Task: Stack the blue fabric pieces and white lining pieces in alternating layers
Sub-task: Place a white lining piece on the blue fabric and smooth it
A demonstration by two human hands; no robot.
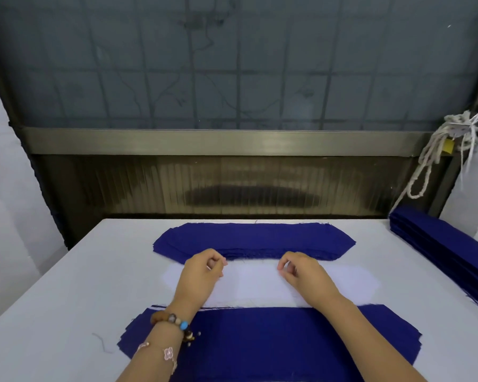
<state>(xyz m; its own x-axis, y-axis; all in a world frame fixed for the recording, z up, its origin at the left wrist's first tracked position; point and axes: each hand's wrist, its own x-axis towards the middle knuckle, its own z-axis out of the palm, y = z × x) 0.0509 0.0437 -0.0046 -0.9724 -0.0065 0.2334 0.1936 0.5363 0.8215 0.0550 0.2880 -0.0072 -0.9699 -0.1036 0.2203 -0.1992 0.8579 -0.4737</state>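
A far stack of blue fabric pieces (254, 238) lies across the white table. Just nearer lies a stack of white lining pieces (255, 285). Closest to me is another blue stack (260, 340), with white edges showing beneath it. My left hand (203, 274) and my right hand (304, 271) hover over the far edge of the white lining, fingers curled with thumb and forefinger close together. Whether either hand pinches the lining edge cannot be told.
A tall pile of folded blue fabric (436, 244) sits at the table's right edge. A knotted white cord (436, 153) hangs at the back right. A metal rail and window (232, 142) stand behind the table. White cloth (9, 188) hangs at the left.
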